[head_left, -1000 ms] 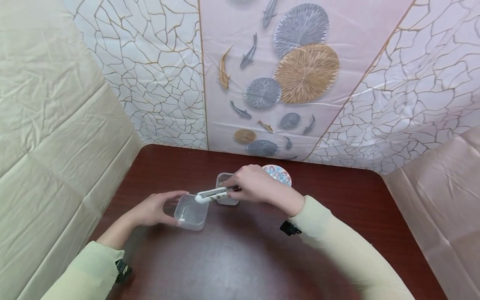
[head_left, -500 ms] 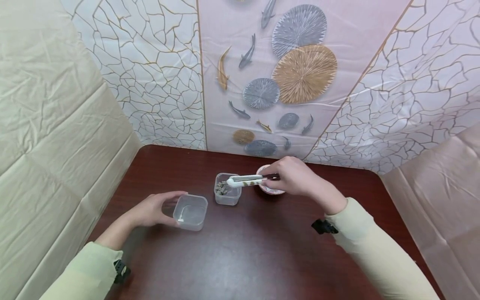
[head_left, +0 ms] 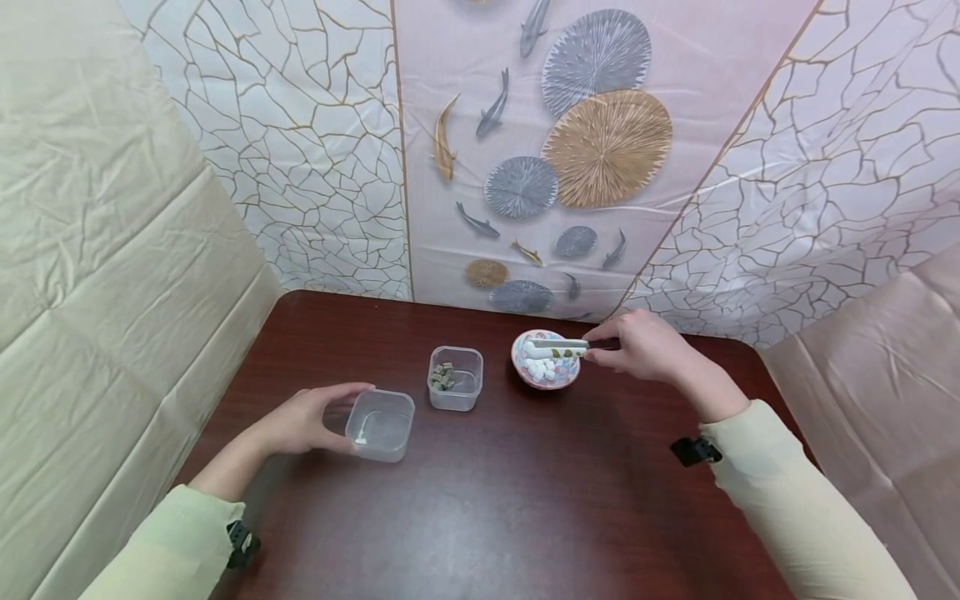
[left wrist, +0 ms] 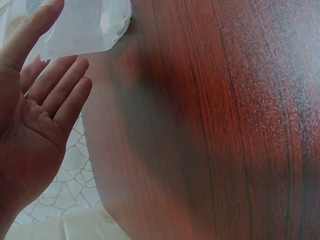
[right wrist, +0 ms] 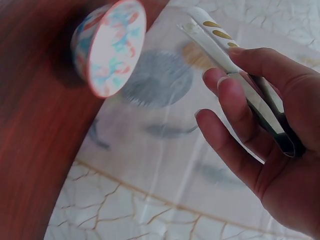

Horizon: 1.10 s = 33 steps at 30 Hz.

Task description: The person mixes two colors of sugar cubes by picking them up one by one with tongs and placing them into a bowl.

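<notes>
My left hand [head_left: 303, 421] grips a clear square plastic container [head_left: 393, 429] by its sides, thumb on one side and fingers on the other. A small white piece [head_left: 362, 437] lies in that container's near left corner. In my right hand [head_left: 648, 348] is a pair of small tongs [right wrist: 220, 57], pinched between thumb and fingers, with white patterned arms and dark metal at the hinge end. Their tips are over a patterned bowl [head_left: 517, 367] of small white lumps [head_left: 538, 370]. Whether the tips touch the lumps cannot be made out.
Between the held container and the bowl stands a second clear container [head_left: 468, 400], with several greenish-brown cubes [head_left: 442, 377] at its left side. All stand on a dark red wooden table [head_left: 480, 500]. Patterned cloth [head_left: 517, 275] hangs behind the far edge.
My right hand has carried the tongs rightward, from near the left container, past the second one, to the bowl. The left hand and its container have hardly moved.
</notes>
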Each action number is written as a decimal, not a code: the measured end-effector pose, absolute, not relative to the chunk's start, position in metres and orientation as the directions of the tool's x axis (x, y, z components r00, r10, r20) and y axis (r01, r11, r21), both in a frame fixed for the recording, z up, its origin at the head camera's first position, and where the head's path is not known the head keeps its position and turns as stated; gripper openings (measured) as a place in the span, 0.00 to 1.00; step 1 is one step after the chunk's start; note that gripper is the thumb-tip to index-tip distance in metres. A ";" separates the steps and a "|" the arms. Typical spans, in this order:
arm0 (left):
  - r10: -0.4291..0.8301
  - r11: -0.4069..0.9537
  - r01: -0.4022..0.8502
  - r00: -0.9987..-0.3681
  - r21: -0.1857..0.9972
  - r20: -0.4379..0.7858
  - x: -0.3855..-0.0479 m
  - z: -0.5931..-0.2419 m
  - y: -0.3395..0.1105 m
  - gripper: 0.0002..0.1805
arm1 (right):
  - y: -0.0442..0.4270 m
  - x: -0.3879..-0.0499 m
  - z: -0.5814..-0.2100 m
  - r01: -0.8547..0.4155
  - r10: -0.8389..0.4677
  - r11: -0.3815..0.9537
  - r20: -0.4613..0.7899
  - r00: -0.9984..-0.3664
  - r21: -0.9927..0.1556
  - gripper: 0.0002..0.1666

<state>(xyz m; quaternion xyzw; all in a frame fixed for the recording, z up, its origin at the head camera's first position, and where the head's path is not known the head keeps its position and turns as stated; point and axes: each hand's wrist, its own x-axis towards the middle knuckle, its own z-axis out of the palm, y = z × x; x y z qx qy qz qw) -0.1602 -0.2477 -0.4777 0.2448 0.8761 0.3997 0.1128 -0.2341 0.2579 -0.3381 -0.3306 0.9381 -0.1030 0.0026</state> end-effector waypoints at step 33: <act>0.519 0.562 0.334 -0.855 0.757 -0.008 -0.161 -0.479 -0.248 0.49 | 0.255 -0.241 -0.355 -0.572 -0.580 0.811 -0.037 -0.814 -0.125 0.15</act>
